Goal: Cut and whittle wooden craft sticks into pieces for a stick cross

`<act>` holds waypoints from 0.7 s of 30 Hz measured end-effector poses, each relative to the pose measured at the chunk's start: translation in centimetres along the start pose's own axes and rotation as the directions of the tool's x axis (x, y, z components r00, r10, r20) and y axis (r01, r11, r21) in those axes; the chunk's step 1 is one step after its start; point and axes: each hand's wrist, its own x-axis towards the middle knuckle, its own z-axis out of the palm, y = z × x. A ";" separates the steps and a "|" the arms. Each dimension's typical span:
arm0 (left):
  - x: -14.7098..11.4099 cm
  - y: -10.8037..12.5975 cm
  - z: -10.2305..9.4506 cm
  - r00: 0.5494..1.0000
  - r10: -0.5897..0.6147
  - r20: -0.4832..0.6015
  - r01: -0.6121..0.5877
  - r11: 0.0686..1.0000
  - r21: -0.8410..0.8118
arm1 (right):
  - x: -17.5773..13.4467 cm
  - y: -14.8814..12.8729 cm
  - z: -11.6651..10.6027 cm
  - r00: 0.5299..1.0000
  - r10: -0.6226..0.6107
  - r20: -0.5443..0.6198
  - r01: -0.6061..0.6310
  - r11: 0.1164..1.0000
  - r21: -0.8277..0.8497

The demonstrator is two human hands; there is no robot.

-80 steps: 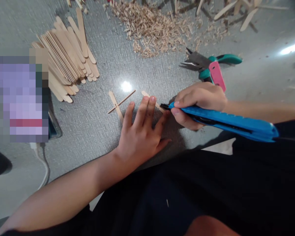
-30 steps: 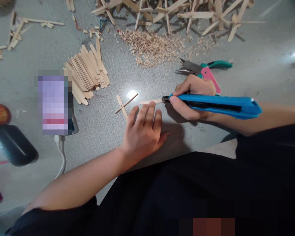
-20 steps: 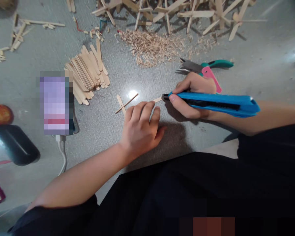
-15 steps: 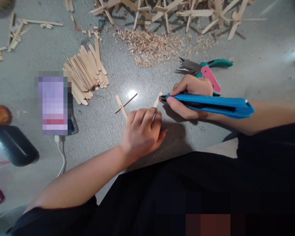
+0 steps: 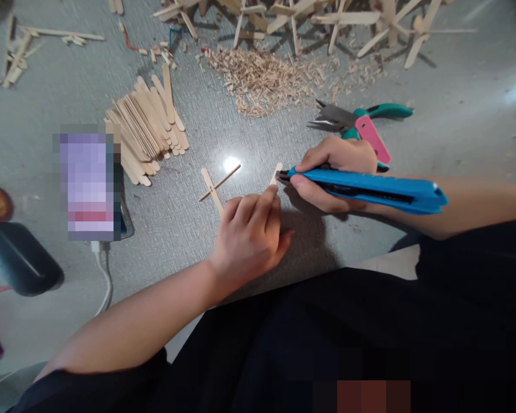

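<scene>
My left hand (image 5: 251, 232) is closed with its fingers pressed over a wooden craft stick (image 5: 277, 171); only the rounded far end shows beyond the fingertips. In my right hand (image 5: 333, 172) is a blue utility knife (image 5: 378, 186), gripped near the front. Its blade tip touches the side of the stick just above my left index finger. Left of that, two joined craft sticks (image 5: 212, 189) form a cross on the table, the lower end of one hidden by my left hand.
Loose craft sticks (image 5: 148, 123) lie in a stack at the left, by a phone (image 5: 88, 183) on a white cable (image 5: 107, 281). Wood shavings (image 5: 262, 80) are heaped farther back, before several star-shaped stick pieces (image 5: 292, 20). Green-handled pliers (image 5: 352, 117) and a pink strip (image 5: 372, 140) lie behind my right hand.
The knife blade has shifted slightly down and left along the stick. My left index finger has stretched a little farther forward. The view has moved slightly.
</scene>
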 end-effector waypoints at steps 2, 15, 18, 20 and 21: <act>-0.1 0.0 0.0 1.000 -0.005 0.015 0.005 1.000 -0.012 | 0.1 -0.1 0.1 1.000 -0.008 -0.016 0.008 1.000 -0.004; 0.0 0.1 -0.1 1.000 -0.016 0.026 0.016 1.000 -0.026 | 0.3 -0.5 -0.1 0.996 0.070 0.047 -0.068 0.997 -0.031; 0.1 0.1 -0.1 1.000 -0.023 0.015 0.023 0.999 -0.022 | -0.2 -0.3 -0.3 0.993 0.093 0.071 -0.090 0.995 -0.045; 0.1 0.1 -0.2 1.000 -0.027 0.010 0.027 0.999 -0.018 | -0.4 0.0 -0.4 0.988 0.123 0.090 -0.119 0.992 -0.046; 0.1 0.1 -0.2 1.000 -0.028 0.008 0.028 0.999 -0.017 | -0.4 0.1 -0.5 0.989 0.116 0.096 -0.113 0.993 -0.035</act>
